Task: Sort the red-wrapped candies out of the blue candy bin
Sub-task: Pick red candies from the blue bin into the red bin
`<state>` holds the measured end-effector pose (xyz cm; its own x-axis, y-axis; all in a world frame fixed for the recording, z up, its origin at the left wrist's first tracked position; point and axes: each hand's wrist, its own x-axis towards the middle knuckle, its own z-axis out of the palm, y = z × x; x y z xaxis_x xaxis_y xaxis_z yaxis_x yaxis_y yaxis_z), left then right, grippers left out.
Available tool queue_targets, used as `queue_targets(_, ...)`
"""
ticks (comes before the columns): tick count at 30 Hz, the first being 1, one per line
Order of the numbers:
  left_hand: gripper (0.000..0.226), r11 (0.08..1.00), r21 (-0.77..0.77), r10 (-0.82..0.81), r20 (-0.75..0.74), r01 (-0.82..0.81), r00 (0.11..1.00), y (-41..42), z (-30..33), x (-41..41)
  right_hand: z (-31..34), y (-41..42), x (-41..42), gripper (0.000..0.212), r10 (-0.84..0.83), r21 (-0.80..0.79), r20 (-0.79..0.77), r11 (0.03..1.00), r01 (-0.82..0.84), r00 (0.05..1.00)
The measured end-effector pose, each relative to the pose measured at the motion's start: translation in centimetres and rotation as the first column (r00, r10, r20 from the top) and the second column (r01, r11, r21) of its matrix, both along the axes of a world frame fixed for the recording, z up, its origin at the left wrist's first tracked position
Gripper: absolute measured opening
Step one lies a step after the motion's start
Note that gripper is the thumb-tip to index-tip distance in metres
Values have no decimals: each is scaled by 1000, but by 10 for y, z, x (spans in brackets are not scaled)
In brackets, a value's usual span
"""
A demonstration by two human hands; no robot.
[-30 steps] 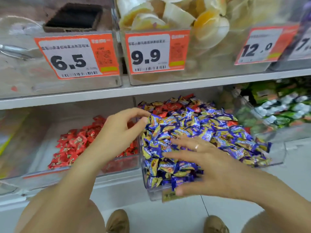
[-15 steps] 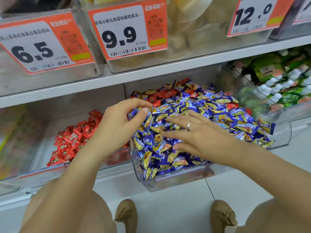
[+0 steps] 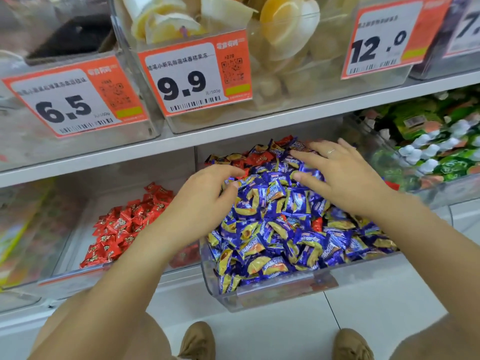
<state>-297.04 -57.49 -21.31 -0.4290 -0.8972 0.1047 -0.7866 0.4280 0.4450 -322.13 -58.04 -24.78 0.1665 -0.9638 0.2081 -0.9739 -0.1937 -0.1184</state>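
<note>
Shopper's left hand (image 3: 207,198) over the blue candy bin (image 3: 272,294), fingers curled with tips on the pile (grip unclear), right hand (image 3: 342,178) spread flat on the wrappers, red-wrapped candies (image 3: 259,158) scattered at the back, red bin (image 3: 124,227) alongside

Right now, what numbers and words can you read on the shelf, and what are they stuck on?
"6.5" on the left orange price tag, clear bin front.
"9.9" and "元/500g" on the middle orange price tag, jelly cup bin.
"12.0" on the right orange price tag.
"7" only, on the cut-off far-right tag.
Chinese product lines, barcodes, QR codes and blue candy wrappers: too blurred to read.
</note>
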Motion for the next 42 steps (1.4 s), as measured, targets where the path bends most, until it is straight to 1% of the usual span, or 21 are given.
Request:
queue_targets(3,44,993,111,23,121,-37,992,-21,-7,-23,-1,11,4,58,7,11,1,1000,-7,1000)
queue_targets(4,45,989,134,36,168,-59,985,-32,-11,-32,-3,13,5,56,4,20,-13,1000,-4,1000)
queue_targets(7,49,985,94,106,328,-144,939,-72,-23,-51,-8,19,6,65,2,56,-23,998,0,1000)
queue_targets(9,58,974,55,181,401,-221,898,-93,-28,-59,-11,21,6,61,5,101,-26,995,-3,1000)
queue_targets(10,62,967,52,206,408,-248,889,-102,-31,-62,-12,22,5,60,8,113,-29,994,-5,1000)
queue_targets(12,68,957,100,223,353,-274,909,-111,-35,-67,-12,23,4,59,14,122,-19,992,-12,1000)
queue_targets(14,75,946,188,202,295,-264,934,-114,-38,-73,-11,22,3,59,30,134,-12,991,-28,999)
queue_targets(19,91,899,383,117,259,-213,959,-119,-40,-84,-17,21,1,63,23,151,-30,988,-18,999)
queue_targets(20,88,891,409,100,244,-196,965,-120,-41,-86,-20,20,3,70,8,142,-46,990,-2,999)
queue_targets(22,69,883,444,70,202,-155,977,-119,-42,-87,-26,19,8,82,-11,122,-69,992,20,998)
queue_targets(24,45,889,450,19,137,-79,990,-116,-37,-86,-33,17,10,85,-34,119,-69,992,42,997)
queue_targets(25,39,894,447,-3,89,-37,996,-112,-31,-86,-34,16,9,86,-36,115,-62,992,43,997)
queue_targets(27,36,886,463,-35,-28,44,999,-102,-23,-82,-33,15,7,84,-26,111,-51,993,32,998)
queue_targets(29,40,897,433,-66,-75,92,995,-91,-18,-80,-31,14,3,74,-13,119,-37,993,17,999)
queue_targets(30,43,919,384,-75,-40,85,996,-85,-17,-80,-29,13,1,70,-1,138,-24,990,4,1000)
queue_targets(31,43,943,324,-77,5,72,997,-78,-18,-79,-28,12,0,71,20,155,0,988,-20,1000)
queue_targets(32,42,962,265,-73,40,60,997,-70,-20,-79,-26,11,-2,76,34,162,54,986,-43,998)
queue_targets(34,40,988,148,-62,72,51,995,-50,-22,-78,-23,11,-5,84,22,168,201,984,-57,979)
queue_targets(36,41,997,62,-47,90,41,995,-35,-23,-76,-17,13,-5,80,-12,199,264,979,-42,964)
queue_targets(39,45,1000,19,-15,126,13,992,-22,-24,-72,-10,14,-3,59,-27,209,319,977,-43,948)
queue_targets(42,49,999,-44,-10,165,18,986,-10,-22,-72,-8,11,-8,59,-84,216,419,976,-9,904)
